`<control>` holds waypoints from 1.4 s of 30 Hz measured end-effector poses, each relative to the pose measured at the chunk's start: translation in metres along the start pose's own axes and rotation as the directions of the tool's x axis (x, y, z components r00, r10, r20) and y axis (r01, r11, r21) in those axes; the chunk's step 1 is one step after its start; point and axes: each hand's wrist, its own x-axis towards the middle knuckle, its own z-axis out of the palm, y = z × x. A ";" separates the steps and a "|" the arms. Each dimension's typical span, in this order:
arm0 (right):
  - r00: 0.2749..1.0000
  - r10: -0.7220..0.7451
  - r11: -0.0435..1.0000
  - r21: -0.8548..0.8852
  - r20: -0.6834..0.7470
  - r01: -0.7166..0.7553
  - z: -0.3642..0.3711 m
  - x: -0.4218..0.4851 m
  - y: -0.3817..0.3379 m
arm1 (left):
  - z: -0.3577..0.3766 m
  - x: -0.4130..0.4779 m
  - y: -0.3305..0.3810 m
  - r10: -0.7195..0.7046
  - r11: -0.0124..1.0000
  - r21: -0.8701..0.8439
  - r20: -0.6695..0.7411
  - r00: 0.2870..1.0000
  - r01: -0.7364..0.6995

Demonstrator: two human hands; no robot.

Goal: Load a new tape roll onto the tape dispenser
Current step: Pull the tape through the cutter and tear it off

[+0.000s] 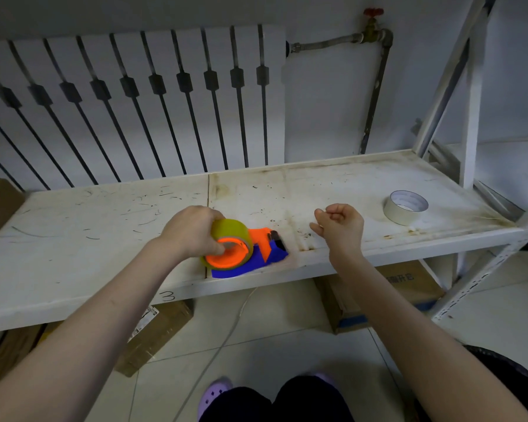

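Observation:
A blue and orange tape dispenser (pixel 267 254) lies near the front edge of the white shelf (pixel 89 226). A yellowish tape roll (pixel 230 233) sits on the dispenser's orange hub. My left hand (pixel 191 231) grips this roll from the left, thumb against the hub. My right hand (pixel 340 225) hovers to the right of the dispenser with fingers curled loosely and nothing visible in it. A second, whitish tape roll (pixel 404 207) lies flat at the shelf's right end, apart from both hands.
A white radiator (pixel 134 102) and a pipe with a red valve (pixel 374 13) line the wall behind. Shelf uprights (pixel 470 117) stand at the right. Cardboard boxes (pixel 393 293) and a cable (pixel 226 336) lie on the tiled floor below.

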 end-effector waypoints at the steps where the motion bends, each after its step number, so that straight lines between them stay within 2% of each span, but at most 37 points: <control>1: 0.999 0.025 1.000 0.017 -0.025 -0.025 -0.001 0.000 0.003 | 0.001 0.002 0.002 0.008 1.000 0.010 0.012 1.000 -0.008; 5: 0.989 0.114 0.992 0.072 -0.091 -0.107 -0.005 -0.002 0.012 | 0.006 0.006 0.003 0.000 1.000 -0.004 0.087 0.996 0.000; 10: 0.998 -0.001 0.998 0.067 -0.070 0.005 -0.005 -0.005 0.009 | 0.002 0.013 0.007 -0.025 0.999 -0.028 0.148 0.989 0.029; 12: 0.999 0.009 0.999 0.045 -0.052 -0.006 -0.005 -0.004 0.009 | 0.000 0.017 0.007 -0.052 0.999 0.011 0.175 0.983 0.050; 16: 0.991 0.126 0.992 0.019 -0.034 -0.125 -0.007 -0.002 0.021 | -0.003 0.017 0.025 -0.086 0.987 0.153 0.274 0.958 0.045; 19: 0.988 0.156 0.988 0.012 -0.024 -0.155 -0.009 -0.003 0.026 | 0.011 0.013 0.055 0.110 0.977 0.169 0.119 0.987 -0.130; 21: 0.990 0.143 0.990 -0.003 -0.012 -0.143 -0.011 -0.004 0.026 | 0.025 0.013 0.069 0.254 0.957 0.146 -0.015 0.967 -0.250; 23: 0.994 0.105 0.993 -0.063 -0.005 -0.105 -0.014 -0.003 0.027 | 0.035 0.015 0.075 0.317 0.941 0.149 -0.077 0.945 -0.303; 26: 0.999 0.054 0.980 -0.189 -0.007 -0.054 -0.016 -0.002 0.031 | 0.043 0.017 0.070 0.331 0.937 0.154 -0.101 0.938 -0.314; 29: 0.999 0.043 0.970 -0.238 -0.003 -0.042 -0.017 -0.001 0.037 | 0.047 0.017 0.065 0.319 0.940 0.152 -0.086 0.944 -0.304; 37: 0.999 0.034 0.989 -0.143 -0.003 -0.034 -0.024 -0.007 0.038 | 0.048 0.020 0.060 0.305 0.952 0.055 -0.102 0.947 -0.301; 42: 0.994 0.088 0.965 -0.253 0.061 -0.070 -0.029 -0.007 0.041 | 0.045 0.022 0.063 0.308 0.951 0.050 -0.030 0.951 -0.307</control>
